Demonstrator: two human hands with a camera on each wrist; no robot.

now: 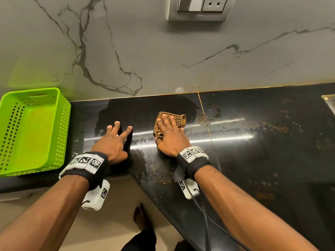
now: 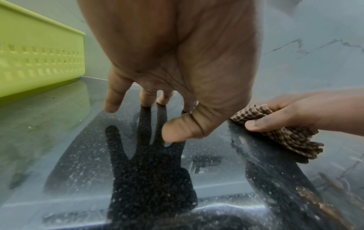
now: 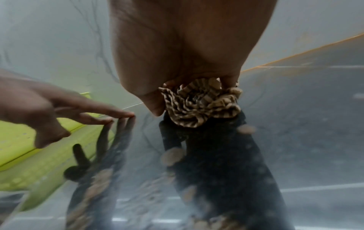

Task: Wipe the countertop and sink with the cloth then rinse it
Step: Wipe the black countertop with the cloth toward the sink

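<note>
Wiping is under way on the glossy black speckled stone worktop (image 1: 253, 145). The right hand (image 1: 170, 134) is pressing a folded brown-and-tan checked cloth (image 1: 178, 119) flat against the worktop, about midway along its visible length and nearer the back edge than the front. Its fingers are lying spread over the top of the cloth, while in the left wrist view the thumb (image 2: 254, 125) is tucking in against the cloth's bunched side, so the cloth (image 2: 285, 137) is being held as well as pushed.

The left hand (image 1: 112, 144) is holding nothing; its fingers are spread wide and their tips are touching the worktop just beside the cloth, on the side toward the bright green perforated plastic basket (image 1: 10, 134) sitting at the worktop's left end.

Brownish spots and smears (image 1: 268, 126) are lying on the worktop to the right of the cloth, past the thin orange seam (image 1: 204, 116), on the side away from the left hand. That is probably the relation the next stroke depends on: the dirt is lying rightward of the cloth, and the right hand is plainly the nearer one to reach it. Something metallic shows at the far right edge, but too little is visible to name it.
</note>
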